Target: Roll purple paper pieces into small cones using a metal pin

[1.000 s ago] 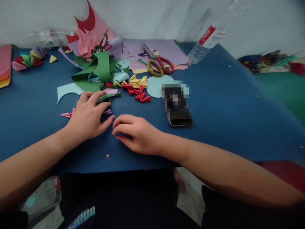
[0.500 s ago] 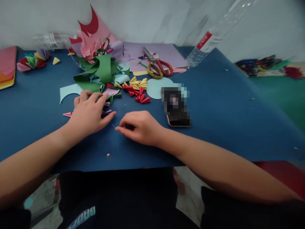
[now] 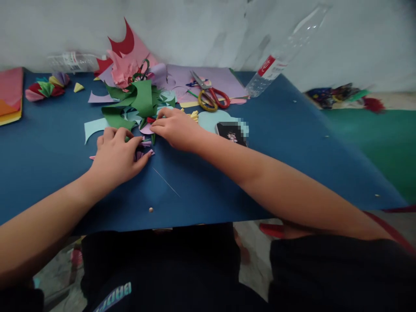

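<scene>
My left hand [image 3: 115,151] lies low on the blue table, its fingers curled round a small bunch of rolled purple paper cones [image 3: 147,143]. A pink cone [image 3: 92,157] pokes out at its left side. My right hand [image 3: 177,129] reaches over the pile of small cones, fingertips bent together beside a red cone [image 3: 151,120] and a lilac paper scrap [image 3: 147,129]. What those fingertips hold, if anything, is hidden. Yellow cones [image 3: 194,116] show behind the right hand. A thin needle-like line [image 3: 166,182] lies on the table in front of both hands.
Green paper offcuts [image 3: 143,99] heap up behind the hands. Scissors [image 3: 208,93] rest on purple sheets [image 3: 224,80]. My right forearm partly covers a phone [image 3: 231,132]. A clear bottle [image 3: 269,71] leans against the wall. Near the front edge sits a small round bead [image 3: 151,209].
My right hand has left the thin needle-like thing on the table and moved up and forward to the cones. My left hand's fingers have drawn in around the purple cones.
</scene>
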Tool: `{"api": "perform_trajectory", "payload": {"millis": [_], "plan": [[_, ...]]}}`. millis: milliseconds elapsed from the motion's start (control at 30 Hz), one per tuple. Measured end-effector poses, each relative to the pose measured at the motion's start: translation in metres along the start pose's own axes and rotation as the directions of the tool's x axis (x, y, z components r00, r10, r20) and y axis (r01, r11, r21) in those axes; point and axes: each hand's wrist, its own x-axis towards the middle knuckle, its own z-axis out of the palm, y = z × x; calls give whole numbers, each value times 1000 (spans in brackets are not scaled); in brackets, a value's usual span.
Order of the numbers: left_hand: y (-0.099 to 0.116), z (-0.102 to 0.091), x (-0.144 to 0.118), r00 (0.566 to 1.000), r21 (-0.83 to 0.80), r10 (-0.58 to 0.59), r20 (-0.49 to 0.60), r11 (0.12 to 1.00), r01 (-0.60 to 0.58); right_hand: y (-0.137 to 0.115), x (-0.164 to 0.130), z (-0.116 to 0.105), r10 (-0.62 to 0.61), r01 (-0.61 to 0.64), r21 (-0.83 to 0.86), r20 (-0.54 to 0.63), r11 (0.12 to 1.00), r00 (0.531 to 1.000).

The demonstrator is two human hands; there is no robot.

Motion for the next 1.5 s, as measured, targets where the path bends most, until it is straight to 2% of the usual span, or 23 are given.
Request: {"api": "perform_trajectory", "payload": {"millis": [100, 233, 367, 467, 533, 633, 700, 767, 800, 867, 900, 933, 967, 1000, 1033, 1067, 1100, 1133, 1167, 1200, 1333, 1500], "plan": [[-1, 1, -1, 1000, -14, 3, 0, 1000, -3, 9, 9, 3, -50, 57, -103, 70, 993, 996], [-2, 3, -2, 1000, -37, -11, -14, 999, 11, 11, 8, 9, -71, 72, -139, 13, 988, 997], [-2, 2, -1, 998, -66, -12, -59, 998, 8, 10, 5, 12, 42, -52, -102, -102, 993, 994], [-4, 2, -1, 993, -98, 0, -117, 995, -11, 9, -1, 7, 167, -173, -52, -107, 984, 980], [-6, 3, 0, 984, -138, 43, -172, 988, -67, 7, -10, 0, 219, -223, -35, -109, 974, 970], [-8, 5, -2, 942, -235, 162, -294, 943, -235, -8, -34, -11, 202, -206, -5, -178, 978, 963], [-7, 4, -4, 897, -289, 242, -371, 888, -359, -27, -54, -19, 156, -154, 27, -219, 988, 963], [-4, 4, -8, 845, -309, 355, -399, 816, -488, -49, -74, -25, 137, -126, 60, -237, 990, 962], [-3, 4, -10, 817, -308, 422, -393, 776, -550, -59, -84, -28, 120, -107, 70, -218, 992, 968], [1, 5, -13, 765, -301, 540, -350, 709, -638, -73, -100, -34, 92, -83, 83, -110, 993, 990], [2, 6, -15, 753, -296, 574, -323, 694, -656, -75, -107, -38, 101, -97, 103, -34, 990, 994], [4, 7, -16, 750, -295, 591, -297, 690, -661, -74, -114, -42, 179, -182, 107, 38, 978, 983], [5, 8, -18, 752, -296, 599, -275, 691, -659, -69, -120, -46, 319, -328, 87, 99, 941, 943], [6, 10, -19, 754, -303, 603, -261, 690, -657, -63, -126, -51, 510, -519, 38, 138, 854, 849], [7, 11, -19, 754, -317, 606, -254, 685, -656, -55, -132, -55, 713, -716, -40, 145, 697, 686], [8, 12, -20, 752, -336, 609, -253, 674, -658, -47, -138, -58, 838, -835, -109, 171, 539, 518], [8, 13, -20, 748, -358, 612, -257, 658, -662, -39, -143, -61, 900, -896, -147, 197, 420, 390], [9, 13, -20, 744, -380, 615, -262, 643, -665, -32, -148, -63, 924, -923, -151, 208, 353, 320], [9, 14, -19, 741, -399, 618, -263, 630, -667, -27, -152, -64, 936, -939, -136, 207, 316, 285], [10, 14, -19, 738, -414, 623, -259, 619, -667, -23, -155, -64, 941, -947, -119, 203, 298, 271], [10, 12, -19, 739, -464, 640, -210, 600, -652, -18, -158, -57, 946, -961, -38, 190, 273, 261], [8, 13, -19, 740, -488, 644, -193, 591, -642, -7, -163, -49, 946, -959, 65, 159, 275, 282]]}}
